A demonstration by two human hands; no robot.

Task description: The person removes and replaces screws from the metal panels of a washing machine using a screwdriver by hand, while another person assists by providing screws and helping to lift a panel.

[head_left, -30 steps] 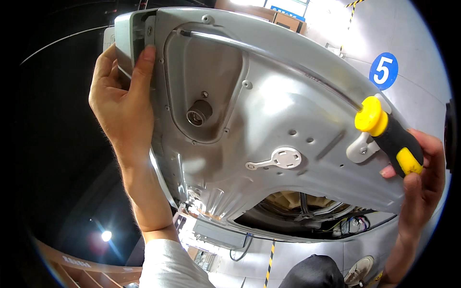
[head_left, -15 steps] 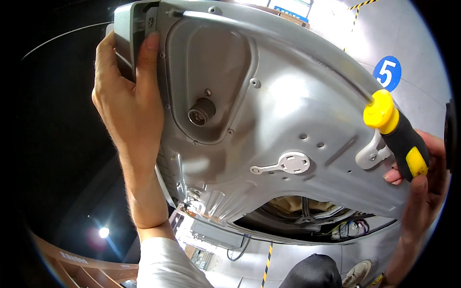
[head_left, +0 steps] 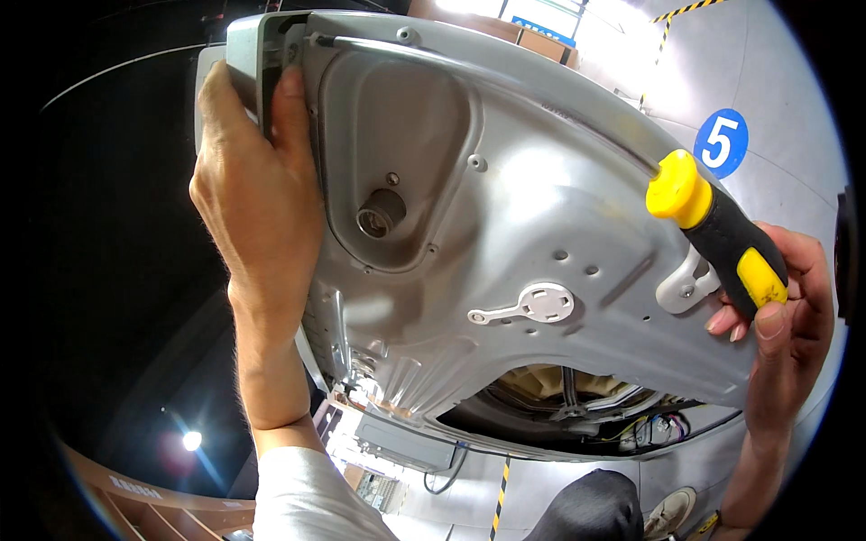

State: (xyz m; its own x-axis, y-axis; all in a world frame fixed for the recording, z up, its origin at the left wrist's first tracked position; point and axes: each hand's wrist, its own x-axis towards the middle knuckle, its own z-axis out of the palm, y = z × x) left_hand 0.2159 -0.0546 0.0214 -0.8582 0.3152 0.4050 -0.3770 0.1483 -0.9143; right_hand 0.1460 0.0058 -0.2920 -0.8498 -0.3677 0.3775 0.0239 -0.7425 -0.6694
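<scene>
In my right hand is a screwdriver with a black and yellow handle, fingers closed on the handle's lower end. Its long metal shaft runs leftward along the far edge of a silver-grey metal panel. The tip reaches a grey bracket-like corner piece at the panel's upper left. My left hand grips that corner piece, thumb on its inner side and fingers around its outside. A screw at the tip is too small to make out.
The panel has a recess with a short round threaded fitting, a white round plastic part with an arm and a white hook-shaped clip. Below is an opening with wires. A blue floor disc lies beyond.
The screwdriver handle and my right hand have shifted slightly left and up in the picture. My left hand, still on the corner piece, appears a little further right.
</scene>
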